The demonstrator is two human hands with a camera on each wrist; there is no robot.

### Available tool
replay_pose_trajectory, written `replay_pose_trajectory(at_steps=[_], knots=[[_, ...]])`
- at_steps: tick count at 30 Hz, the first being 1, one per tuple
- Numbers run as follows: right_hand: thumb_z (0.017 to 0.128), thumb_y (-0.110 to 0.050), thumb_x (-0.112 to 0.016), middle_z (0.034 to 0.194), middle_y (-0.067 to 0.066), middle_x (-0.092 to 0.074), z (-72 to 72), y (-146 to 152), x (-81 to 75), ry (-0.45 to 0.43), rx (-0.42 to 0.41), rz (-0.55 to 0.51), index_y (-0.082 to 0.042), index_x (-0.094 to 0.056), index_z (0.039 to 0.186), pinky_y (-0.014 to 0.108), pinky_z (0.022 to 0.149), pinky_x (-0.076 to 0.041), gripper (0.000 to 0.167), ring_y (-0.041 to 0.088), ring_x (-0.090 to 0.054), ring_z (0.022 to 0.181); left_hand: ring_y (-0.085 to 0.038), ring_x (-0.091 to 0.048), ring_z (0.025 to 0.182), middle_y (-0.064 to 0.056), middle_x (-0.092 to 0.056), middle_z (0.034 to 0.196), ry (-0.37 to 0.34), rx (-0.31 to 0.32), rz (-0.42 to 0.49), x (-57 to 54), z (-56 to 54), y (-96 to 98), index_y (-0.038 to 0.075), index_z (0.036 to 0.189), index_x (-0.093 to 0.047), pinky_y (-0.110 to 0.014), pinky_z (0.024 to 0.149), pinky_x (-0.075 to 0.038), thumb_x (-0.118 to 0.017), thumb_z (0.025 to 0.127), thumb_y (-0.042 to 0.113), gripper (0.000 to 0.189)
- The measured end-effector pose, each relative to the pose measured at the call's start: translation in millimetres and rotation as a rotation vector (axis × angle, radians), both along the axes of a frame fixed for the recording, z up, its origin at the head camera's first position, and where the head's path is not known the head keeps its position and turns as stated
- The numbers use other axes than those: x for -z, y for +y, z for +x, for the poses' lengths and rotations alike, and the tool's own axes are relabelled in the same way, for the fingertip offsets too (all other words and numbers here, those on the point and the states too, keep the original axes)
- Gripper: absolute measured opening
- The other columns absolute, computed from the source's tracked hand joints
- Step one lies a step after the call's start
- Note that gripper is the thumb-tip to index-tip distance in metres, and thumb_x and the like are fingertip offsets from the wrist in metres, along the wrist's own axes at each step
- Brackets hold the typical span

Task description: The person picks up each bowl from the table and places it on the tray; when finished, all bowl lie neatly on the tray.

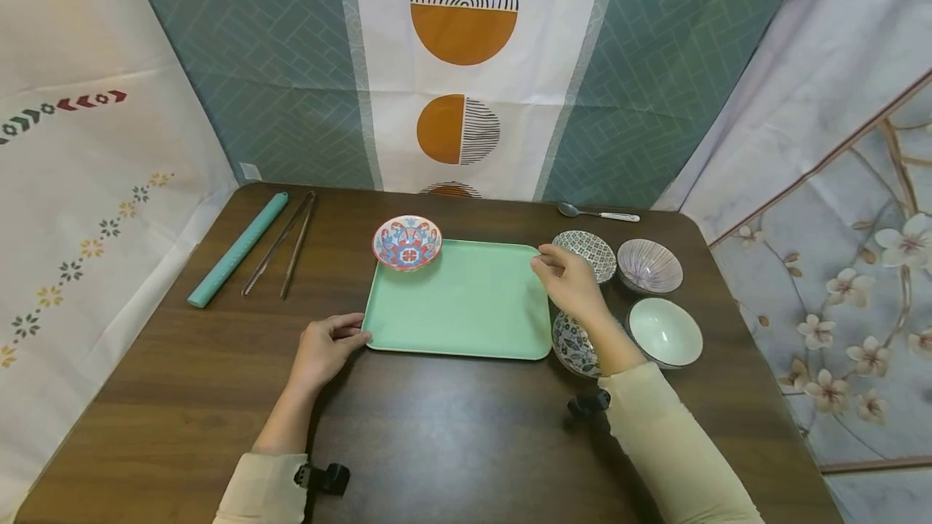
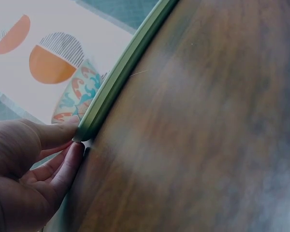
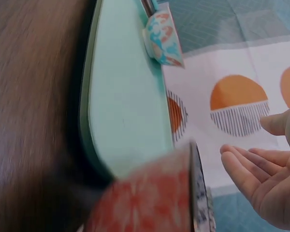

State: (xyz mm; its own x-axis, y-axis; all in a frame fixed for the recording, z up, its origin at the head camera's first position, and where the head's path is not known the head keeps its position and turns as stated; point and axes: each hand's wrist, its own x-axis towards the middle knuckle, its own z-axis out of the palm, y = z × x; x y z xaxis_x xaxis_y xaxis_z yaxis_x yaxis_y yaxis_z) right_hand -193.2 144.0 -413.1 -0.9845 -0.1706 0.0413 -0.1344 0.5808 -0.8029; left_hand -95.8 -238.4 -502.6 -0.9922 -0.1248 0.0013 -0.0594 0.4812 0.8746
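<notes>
A mint-green tray (image 1: 473, 306) lies on the wooden table. At its front left corner my left hand (image 1: 328, 350) pinches the rim; in the left wrist view the thumb rests on top and the fingers sit underneath. On the tray's back left corner stands a red and blue patterned bowl (image 1: 408, 242). Over the tray's right edge, towards the back, is my right hand (image 1: 571, 285). The right wrist view shows that hand (image 3: 266, 169) with fingers extended, thumb apart and nothing held.
Right of the tray stand a lattice-patterned bowl (image 1: 588, 253), a striped bowl (image 1: 650, 265), a pale bowl (image 1: 664, 332) and a floral bowl (image 1: 575, 344), partly under my right forearm. Behind them lies a spoon (image 1: 599, 213). Tongs (image 1: 294, 253) and a turquoise rod-like roll (image 1: 239, 251) lie left.
</notes>
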Motion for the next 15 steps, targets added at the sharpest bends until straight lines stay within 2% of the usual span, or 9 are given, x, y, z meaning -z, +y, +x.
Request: replay_pose_trajectory(at_steps=[8,15], knots=[[0.103,-0.019,-0.062,0.121,0.025,-0.068,15.5,32.1,-1.6,0.141,0.04,0.055,0.006,-0.056,0.138,0.051,0.092,-0.053,0.044,0.042,-0.066,0.11,-0.03,-0.072,0.092,-0.019,-0.074,0.098,-0.003,-0.009,0.007,0.3,-0.8,0.9,-0.006,0.12,-0.071,-0.015,0.069,-0.05,-0.079,0.088,0.006,0.034],[0.102,-0.017,-0.062,0.12,0.025,-0.069,25.2,59.8,-1.6,0.189,0.097,0.079,0.007,-0.057,0.136,0.048,0.092,-0.053,0.042,0.04,-0.067,0.109,-0.029,-0.072,0.092,-0.019,-0.074,0.098,-0.008,0.0,0.007,0.2,0.9,-0.1,-0.006,0.12,-0.071,-0.016,0.069,-0.051,-0.078,0.09,0.008,0.034]])
